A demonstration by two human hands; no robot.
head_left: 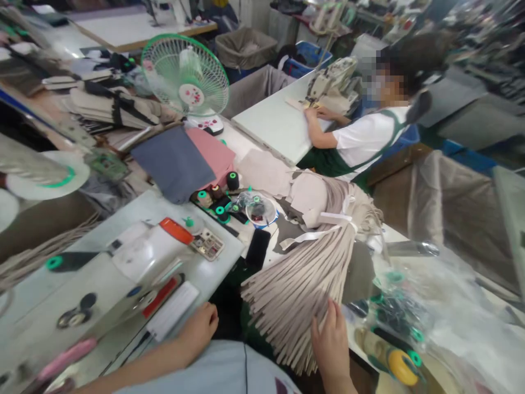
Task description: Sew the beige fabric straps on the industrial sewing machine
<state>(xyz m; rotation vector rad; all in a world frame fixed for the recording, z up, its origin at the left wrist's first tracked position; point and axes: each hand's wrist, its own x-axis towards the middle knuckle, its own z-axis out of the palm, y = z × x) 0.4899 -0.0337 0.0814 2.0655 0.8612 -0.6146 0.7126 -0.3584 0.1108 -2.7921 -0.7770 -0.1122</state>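
Note:
A large bundle of beige fabric strips (301, 284) hangs over the near table edge, tied with a white band (338, 218) at its upper part. My right hand (333, 342) lies against the bundle's lower right side, thumb and fingers apart, touching the loose strips. My left hand (200, 328) is curled closed beside the sewing machine table's near edge, with nothing visible in it. The white sewing machine (139, 257) stands left of it, with a red-orange part on top. A black phone (258, 247) lies left of the bundle.
Thread spools (221, 212) and a small white tub (261, 210) sit beyond the phone. Grey fabric pieces (172, 161) lie near a green fan (184, 76). Plastic bags (447, 306) cover the right side. A co-worker (369, 131) sews opposite.

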